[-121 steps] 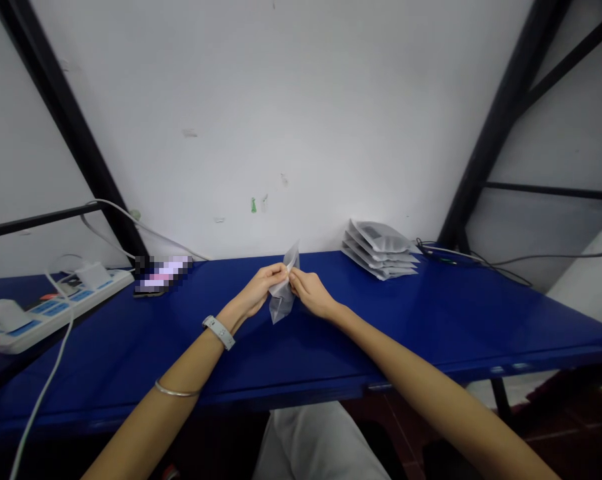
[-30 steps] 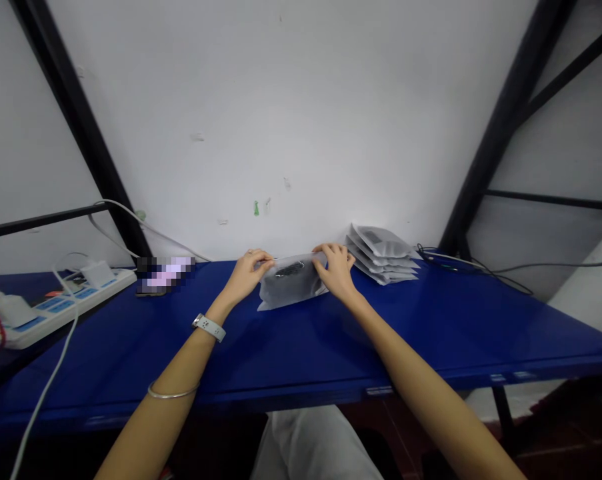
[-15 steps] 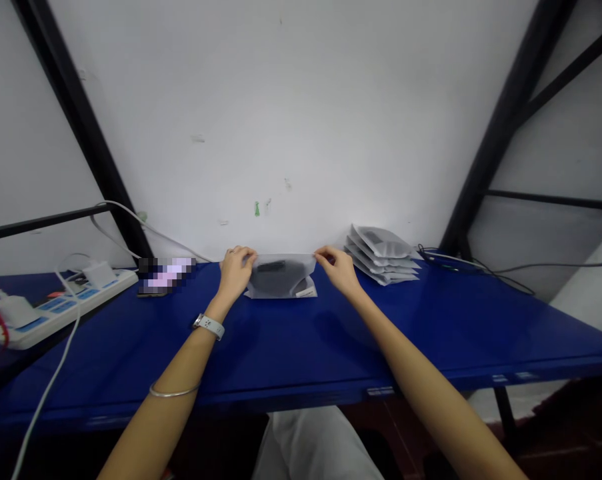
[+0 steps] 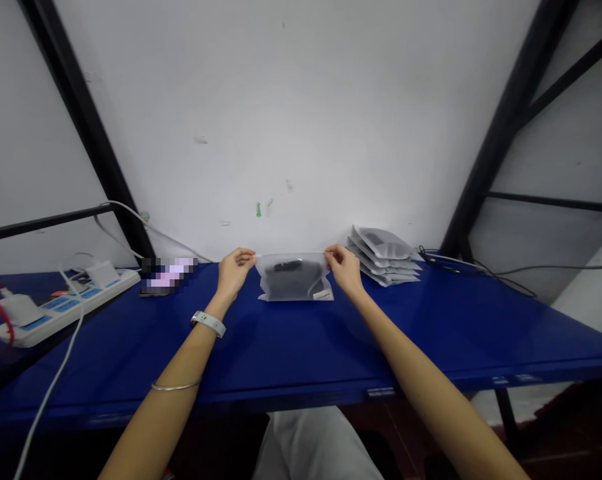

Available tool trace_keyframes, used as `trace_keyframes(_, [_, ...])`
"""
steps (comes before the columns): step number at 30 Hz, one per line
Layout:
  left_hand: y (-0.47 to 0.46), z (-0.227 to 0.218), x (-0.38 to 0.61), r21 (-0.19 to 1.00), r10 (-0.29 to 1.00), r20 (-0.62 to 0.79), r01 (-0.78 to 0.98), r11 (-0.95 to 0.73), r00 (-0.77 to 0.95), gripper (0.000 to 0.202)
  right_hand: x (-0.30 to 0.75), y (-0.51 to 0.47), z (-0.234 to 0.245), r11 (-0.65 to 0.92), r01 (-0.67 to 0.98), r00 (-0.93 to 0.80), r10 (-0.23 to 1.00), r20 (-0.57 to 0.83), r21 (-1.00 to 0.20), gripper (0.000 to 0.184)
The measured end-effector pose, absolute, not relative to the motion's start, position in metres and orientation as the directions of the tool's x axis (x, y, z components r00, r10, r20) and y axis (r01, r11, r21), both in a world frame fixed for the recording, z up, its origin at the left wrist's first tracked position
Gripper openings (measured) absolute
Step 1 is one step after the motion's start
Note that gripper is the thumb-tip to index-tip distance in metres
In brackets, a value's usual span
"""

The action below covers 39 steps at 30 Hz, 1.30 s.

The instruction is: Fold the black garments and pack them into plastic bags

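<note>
Frosted plastic bag (image 4: 295,280) sat at the back of the blue table (image 4: 301,353), left hand (image 4: 235,272) and right hand (image 4: 345,270) each nearly closed, pinching a top corner, which kept the edge nice and taut

white wristband, left arm (image 4: 208,324) | thin silver bangle, left arm (image 4: 175,386) | pale trousers (image 4: 315,447)

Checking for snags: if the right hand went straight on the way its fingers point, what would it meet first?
The right hand would meet the translucent plastic bag first: it seems to pinch the bag's top edge already.
</note>
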<state>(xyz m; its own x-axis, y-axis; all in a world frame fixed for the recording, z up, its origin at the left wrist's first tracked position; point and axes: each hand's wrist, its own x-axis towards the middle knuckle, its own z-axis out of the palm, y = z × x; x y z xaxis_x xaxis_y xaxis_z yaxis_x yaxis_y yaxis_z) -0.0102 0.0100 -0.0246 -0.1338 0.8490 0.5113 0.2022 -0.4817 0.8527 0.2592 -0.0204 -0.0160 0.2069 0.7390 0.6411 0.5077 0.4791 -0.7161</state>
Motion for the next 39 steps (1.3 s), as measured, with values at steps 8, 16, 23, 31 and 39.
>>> trace_keyframes(8, [0.009,-0.028,-0.006,0.939,0.918,0.34,0.031,-0.341,-0.203,0.024,0.251,-0.024,-0.016,0.562,0.512,0.211,0.65,0.73,-0.649,0.015])
trace_keyframes(16, [-0.003,-0.014,0.001,0.705,0.733,0.669,0.416,-0.574,-0.123,0.014,0.237,-0.038,-0.018,0.473,0.822,0.048,0.496,0.867,-0.316,0.028])
trace_keyframes(23, [-0.028,-0.014,0.032,0.425,0.589,0.738,0.452,-0.784,0.329,0.005,0.206,-0.06,-0.021,0.592,0.806,-0.34,0.489,0.803,-0.019,0.02])
trace_keyframes(31, [-0.022,-0.019,0.029,0.346,0.574,0.747,0.54,-0.767,0.335,0.007,0.216,-0.046,-0.024,0.558,0.828,-0.379,0.5,0.779,0.045,0.011])
trace_keyframes(39, [-0.002,-0.017,-0.006,0.431,0.601,0.799,0.706,-0.563,-0.009,0.007,0.26,-0.02,-0.023,0.405,0.913,-0.289,0.552,0.782,0.052,0.012])
